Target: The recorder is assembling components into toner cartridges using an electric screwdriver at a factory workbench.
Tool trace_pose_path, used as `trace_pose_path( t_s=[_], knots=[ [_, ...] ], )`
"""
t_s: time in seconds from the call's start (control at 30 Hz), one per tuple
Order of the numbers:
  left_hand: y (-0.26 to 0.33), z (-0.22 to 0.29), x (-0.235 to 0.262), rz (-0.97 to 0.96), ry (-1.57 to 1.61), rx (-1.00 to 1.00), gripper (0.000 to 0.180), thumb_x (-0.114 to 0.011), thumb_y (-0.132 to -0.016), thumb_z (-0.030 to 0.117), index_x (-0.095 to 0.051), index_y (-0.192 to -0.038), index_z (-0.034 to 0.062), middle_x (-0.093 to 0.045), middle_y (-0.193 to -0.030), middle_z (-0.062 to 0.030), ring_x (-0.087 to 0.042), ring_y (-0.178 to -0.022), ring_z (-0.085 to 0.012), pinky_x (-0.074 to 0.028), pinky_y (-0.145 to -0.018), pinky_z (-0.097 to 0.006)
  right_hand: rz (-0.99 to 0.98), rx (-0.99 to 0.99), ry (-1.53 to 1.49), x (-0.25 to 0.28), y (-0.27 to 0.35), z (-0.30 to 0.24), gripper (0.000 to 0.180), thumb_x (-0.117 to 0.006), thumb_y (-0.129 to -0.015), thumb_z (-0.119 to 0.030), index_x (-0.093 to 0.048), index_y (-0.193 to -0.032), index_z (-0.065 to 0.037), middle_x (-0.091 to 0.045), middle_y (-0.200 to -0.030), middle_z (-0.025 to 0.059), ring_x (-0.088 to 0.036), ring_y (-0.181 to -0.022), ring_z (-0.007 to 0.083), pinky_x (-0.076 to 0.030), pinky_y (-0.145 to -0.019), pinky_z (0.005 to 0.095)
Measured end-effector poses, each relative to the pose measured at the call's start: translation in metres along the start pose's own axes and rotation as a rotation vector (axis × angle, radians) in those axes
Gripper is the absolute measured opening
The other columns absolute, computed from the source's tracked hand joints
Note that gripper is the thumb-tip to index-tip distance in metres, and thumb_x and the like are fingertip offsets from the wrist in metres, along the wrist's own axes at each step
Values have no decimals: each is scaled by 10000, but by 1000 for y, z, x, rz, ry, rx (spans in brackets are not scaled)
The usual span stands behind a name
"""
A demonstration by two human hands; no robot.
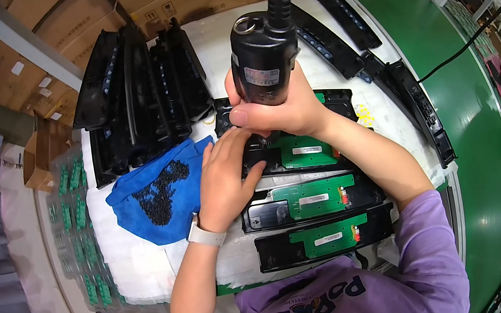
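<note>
- The right hand (pixel 295 106) wraps around a black power screwdriver (pixel 258 56), its thumb laid across the lower part of the body; the tool stands roughly upright, its thick black lead rising from the top.
- The left hand (pixel 222 168) reaches in beside the tool's lower end, thumb spread away from the fingers; I cannot tell whether its fingertips pinch anything, since the tool and right hand partly hide them.
- A black panel with a green circuit board (pixel 297 156) lies under the tool, beside the left hand; the exact point of contact is hidden.
- 2 similar panels lie nearer the person: a middle panel (pixel 262 215) and a near panel (pixel 275 255), each carrying a green board with a white label.
- A blue cloth (pixel 129 203) lies left of the left hand, with a heap of small black pieces (pixel 161 195) spread on it.
- Long black housings (pixel 136 89) stand crowded together behind the cloth; more black housings (pixel 414 102) lie along the right side of the white surface (pixel 140 268).
- A pale watch (pixel 206 233) circles the left wrist.
</note>
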State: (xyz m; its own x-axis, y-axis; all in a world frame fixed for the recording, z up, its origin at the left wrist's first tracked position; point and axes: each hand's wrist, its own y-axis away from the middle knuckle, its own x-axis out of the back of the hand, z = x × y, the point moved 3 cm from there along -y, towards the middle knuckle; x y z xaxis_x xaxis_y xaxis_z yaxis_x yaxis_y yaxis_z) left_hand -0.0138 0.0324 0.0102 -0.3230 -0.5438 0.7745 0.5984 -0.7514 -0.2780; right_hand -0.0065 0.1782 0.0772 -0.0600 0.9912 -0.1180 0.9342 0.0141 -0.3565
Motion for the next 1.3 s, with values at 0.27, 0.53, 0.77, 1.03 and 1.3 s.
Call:
trace_pose_path(
  t_s=[0.27,0.53,0.77,1.03,1.3],
  knots=[
    [-2,5,2,19,-19,-27,444,-660,-709,121,-512,-1112,8,-556,-1113,-157,-498,-1079,-315,-361,-920,-400,-109,422,181,0,0,-3,210,-684,-684,-23,-515,-806,0,-517,-603,23,-480,-454,62,-361,-420,184],
    [7,19,10,-34,-97,-61,442,-692,-700,181,-538,-1065,-16,-571,-1058,-151,-529,-1024,-306,-428,-847,-363,-10,87,-58,25,19,-60,338,-665,-689,-107,-432,-903,10,-449,-554,18,-417,-388,89,-329,-360,208],
    [3,56,17,-82,-146,-208,622,-738,-642,344,-523,-1109,-5,-509,-1143,-170,-487,-1044,-334,-398,-849,-417,100,125,159,43,37,-93,393,-650,-699,-188,-419,-935,26,-413,-522,15,-377,-368,83,-295,-327,206],
    [52,123,-58,-607,-264,-525,864,-615,-677,561,-373,-1298,12,-270,-1408,-194,-222,-1324,-354,-275,-973,-578,124,167,175,41,43,-109,395,-616,-745,-218,-416,-967,39,-415,-524,16,-364,-364,74,-292,-324,206],
    [44,117,-62,-470,-209,-398,838,-596,-716,512,-336,-1298,-31,-267,-1405,-194,-225,-1322,-346,-301,-962,-559,54,149,159,32,47,-106,442,-646,-765,-258,-373,-997,1,-433,-558,-1,-390,-402,87,-324,-368,220]
  ],
)
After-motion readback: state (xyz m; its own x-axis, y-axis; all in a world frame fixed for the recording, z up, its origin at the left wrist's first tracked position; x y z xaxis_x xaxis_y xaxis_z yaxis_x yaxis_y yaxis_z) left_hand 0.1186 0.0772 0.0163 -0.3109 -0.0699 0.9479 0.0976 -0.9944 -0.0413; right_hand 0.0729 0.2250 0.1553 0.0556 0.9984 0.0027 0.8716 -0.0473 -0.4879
